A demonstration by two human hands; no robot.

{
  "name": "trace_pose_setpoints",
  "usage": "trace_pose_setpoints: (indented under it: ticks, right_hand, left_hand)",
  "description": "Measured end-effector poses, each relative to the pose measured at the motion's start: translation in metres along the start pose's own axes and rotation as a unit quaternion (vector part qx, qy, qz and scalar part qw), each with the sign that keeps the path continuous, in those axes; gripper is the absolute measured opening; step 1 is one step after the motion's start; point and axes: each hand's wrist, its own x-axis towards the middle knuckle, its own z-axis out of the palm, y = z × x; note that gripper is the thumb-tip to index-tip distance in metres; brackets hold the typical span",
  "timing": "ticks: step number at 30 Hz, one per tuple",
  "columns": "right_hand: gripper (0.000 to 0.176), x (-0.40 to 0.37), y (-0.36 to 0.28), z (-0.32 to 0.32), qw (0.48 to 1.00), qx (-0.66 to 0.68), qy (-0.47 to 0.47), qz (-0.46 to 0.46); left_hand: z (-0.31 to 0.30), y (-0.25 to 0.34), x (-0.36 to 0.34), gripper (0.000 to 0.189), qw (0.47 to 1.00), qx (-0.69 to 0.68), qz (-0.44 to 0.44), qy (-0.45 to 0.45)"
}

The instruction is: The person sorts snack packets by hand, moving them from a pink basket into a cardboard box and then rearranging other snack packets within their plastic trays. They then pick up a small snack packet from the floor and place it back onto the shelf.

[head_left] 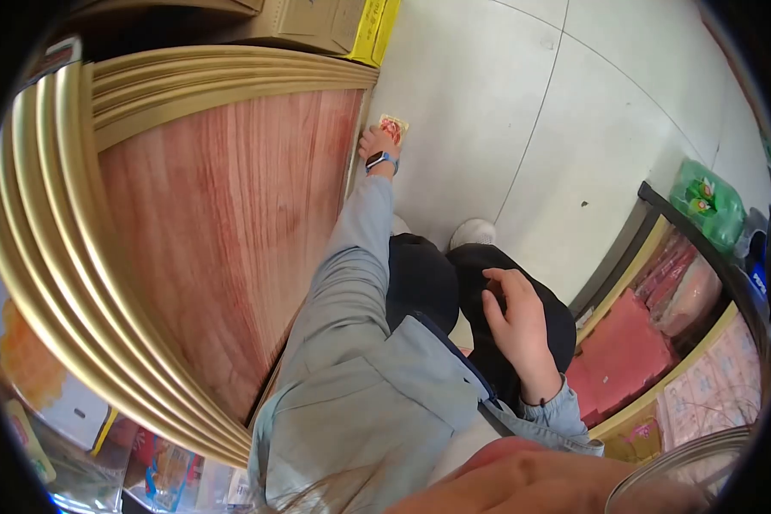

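My left arm stretches down beside the wood-grain panel, and my left hand (pixel 380 148), wearing a watch (pixel 377 159), is low near the floor. Its fingers are closed on a small red and yellow packet (pixel 393 128), whose print I cannot read. Over my dark trouser leg lies my right hand (pixel 519 324), palm inward with thumb and fingers apart and loosely bent. Nothing shows in it.
The wood-grain panel (pixel 231 214) with gold ribbed trim fills the left. Cardboard boxes (pixel 304 27) and a yellow carton (pixel 374 32) stand beyond it. At right is a shelf with pink packages (pixel 625 343), near green bottles (pixel 707 206). Pale floor tiles (pixel 488 111) lie ahead.
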Motion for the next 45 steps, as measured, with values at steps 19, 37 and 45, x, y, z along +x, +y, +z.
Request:
trace_pose_setpoints:
  ticks: [19, 37, 45]
  right_hand:
    - [0.021, -0.024, -0.04, 0.042, 0.979, -0.134, 0.042, -0.149]
    - [0.032, -0.227, -0.355, 0.028, 0.745, -0.102, -0.655, -0.081]
    - [0.032, -0.283, -0.447, 0.098, 0.802, -0.033, -0.59, -0.082]
  left_hand:
    - [-0.301, -0.008, -0.334, 0.032, 0.946, -0.32, 0.057, 0.017]
    - [-0.441, -0.179, -0.706, 0.039, 0.5, -0.833, -0.093, 0.219]
    - [-0.483, -0.241, -0.701, 0.025, 0.536, -0.774, -0.115, 0.316]
